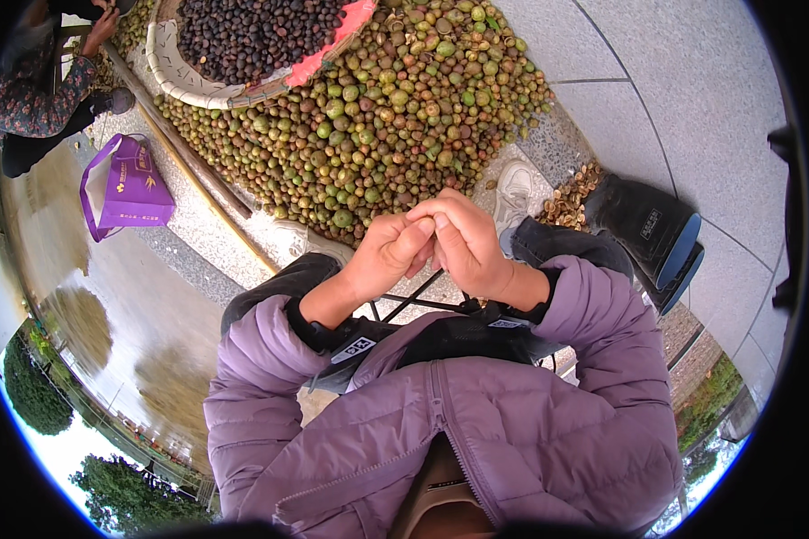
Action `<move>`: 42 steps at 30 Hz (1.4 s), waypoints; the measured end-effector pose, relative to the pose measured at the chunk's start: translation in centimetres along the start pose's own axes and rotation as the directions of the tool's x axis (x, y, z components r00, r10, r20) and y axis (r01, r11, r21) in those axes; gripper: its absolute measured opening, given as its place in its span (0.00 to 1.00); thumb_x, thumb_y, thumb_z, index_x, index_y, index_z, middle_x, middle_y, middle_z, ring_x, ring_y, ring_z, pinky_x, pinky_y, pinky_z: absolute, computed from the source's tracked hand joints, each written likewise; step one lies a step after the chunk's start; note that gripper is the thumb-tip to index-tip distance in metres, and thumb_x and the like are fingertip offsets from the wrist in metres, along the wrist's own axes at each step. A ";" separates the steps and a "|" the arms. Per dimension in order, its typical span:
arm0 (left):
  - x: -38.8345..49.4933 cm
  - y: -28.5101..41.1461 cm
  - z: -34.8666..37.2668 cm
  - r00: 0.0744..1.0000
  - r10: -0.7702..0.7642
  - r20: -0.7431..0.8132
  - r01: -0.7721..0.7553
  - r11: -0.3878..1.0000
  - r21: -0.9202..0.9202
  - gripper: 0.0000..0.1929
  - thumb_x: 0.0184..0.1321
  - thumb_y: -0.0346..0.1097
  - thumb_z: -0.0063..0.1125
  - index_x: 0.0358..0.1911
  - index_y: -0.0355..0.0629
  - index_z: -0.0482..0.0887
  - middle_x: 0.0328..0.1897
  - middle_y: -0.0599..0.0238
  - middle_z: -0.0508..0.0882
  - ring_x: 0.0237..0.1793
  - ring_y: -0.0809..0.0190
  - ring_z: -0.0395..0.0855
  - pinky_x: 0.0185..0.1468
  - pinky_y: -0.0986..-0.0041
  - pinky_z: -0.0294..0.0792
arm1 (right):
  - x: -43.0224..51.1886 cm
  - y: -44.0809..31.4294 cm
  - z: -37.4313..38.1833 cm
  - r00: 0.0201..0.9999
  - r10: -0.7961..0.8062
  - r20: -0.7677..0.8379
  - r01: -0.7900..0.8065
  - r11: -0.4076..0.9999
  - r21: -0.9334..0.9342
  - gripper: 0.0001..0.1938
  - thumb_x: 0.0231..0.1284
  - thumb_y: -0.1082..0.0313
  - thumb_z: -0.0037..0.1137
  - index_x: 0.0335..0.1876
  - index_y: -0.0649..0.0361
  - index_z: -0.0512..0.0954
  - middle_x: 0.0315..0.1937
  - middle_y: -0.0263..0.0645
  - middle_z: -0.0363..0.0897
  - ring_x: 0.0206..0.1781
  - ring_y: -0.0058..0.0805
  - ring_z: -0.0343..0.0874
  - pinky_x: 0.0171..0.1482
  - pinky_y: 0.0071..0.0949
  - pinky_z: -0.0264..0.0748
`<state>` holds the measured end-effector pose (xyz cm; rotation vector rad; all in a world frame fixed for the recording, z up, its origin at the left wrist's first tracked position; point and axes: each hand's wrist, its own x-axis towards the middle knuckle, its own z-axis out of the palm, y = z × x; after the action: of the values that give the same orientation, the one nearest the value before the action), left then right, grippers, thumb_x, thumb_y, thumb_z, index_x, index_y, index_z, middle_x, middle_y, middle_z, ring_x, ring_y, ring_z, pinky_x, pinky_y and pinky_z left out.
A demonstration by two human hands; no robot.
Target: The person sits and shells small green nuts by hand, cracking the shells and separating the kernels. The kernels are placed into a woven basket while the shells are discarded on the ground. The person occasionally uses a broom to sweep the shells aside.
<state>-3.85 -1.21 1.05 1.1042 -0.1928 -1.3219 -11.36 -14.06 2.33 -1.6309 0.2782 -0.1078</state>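
My left hand point(387, 249) and my right hand point(468, 246) meet at the fingertips before my lap, thumbs on top and fingers curled in. Whatever may lie between the fingertips is hidden by them. Beyond the hands spreads a heap of round green and brown fruits point(391, 114), some of them split. On the heap's far side rests a round woven basket point(165, 64) of dark brown nuts or seeds point(256, 34), with red material along part of its rim.
A purple bag point(135, 192) stands at the left beside long wooden poles point(189, 162). Another person point(34, 101) sits at the upper left, hands near each other. Black rubber boots point(640, 222) lie at the right by a pile of empty husks point(572, 197). My shoes flank the near edge of the heap.
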 end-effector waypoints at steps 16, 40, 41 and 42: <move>-0.2 0.7 -0.2 0.989 -0.149 -0.005 0.149 0.986 0.069 0.25 0.58 0.53 0.41 0.18 0.35 0.73 0.17 0.60 0.75 0.14 0.71 0.64 0.20 0.81 0.57 | 1.0 0.2 -0.3 0.930 0.333 0.157 -0.367 0.870 0.328 0.12 0.65 0.66 0.33 0.34 0.62 0.72 0.24 0.34 0.66 0.14 0.15 0.64 0.19 0.14 0.61; 0.2 1.3 0.6 0.956 -0.291 0.048 0.295 0.940 -0.170 0.06 0.49 0.32 0.40 0.23 0.39 0.72 0.13 0.69 0.70 0.11 0.74 0.61 0.14 0.83 0.51 | 2.8 3.5 -3.4 0.720 0.482 0.498 -0.688 0.587 0.427 0.08 0.56 0.64 0.52 0.37 0.59 0.71 0.27 0.30 0.73 0.26 0.16 0.71 0.25 0.15 0.69; 0.2 1.4 0.6 0.952 -0.304 0.045 0.307 0.937 -0.168 0.06 0.49 0.31 0.41 0.24 0.39 0.72 0.14 0.69 0.70 0.12 0.74 0.62 0.15 0.83 0.51 | 3.3 4.3 -4.2 0.716 0.476 0.510 -0.692 0.576 0.434 0.08 0.55 0.65 0.53 0.37 0.59 0.72 0.27 0.31 0.73 0.26 0.17 0.72 0.25 0.16 0.70; 0.2 1.5 0.5 0.948 -0.316 0.040 0.318 0.933 -0.167 0.05 0.49 0.31 0.41 0.25 0.39 0.72 0.15 0.68 0.70 0.13 0.74 0.63 0.15 0.84 0.52 | 3.6 5.3 -5.2 0.717 0.507 0.479 -0.692 0.604 0.397 0.08 0.55 0.65 0.53 0.36 0.59 0.73 0.27 0.31 0.73 0.26 0.18 0.72 0.26 0.16 0.69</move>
<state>-3.13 -1.86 2.33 1.0079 0.0955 -1.6009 -9.71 -20.33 -2.87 -0.8677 0.4929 0.5680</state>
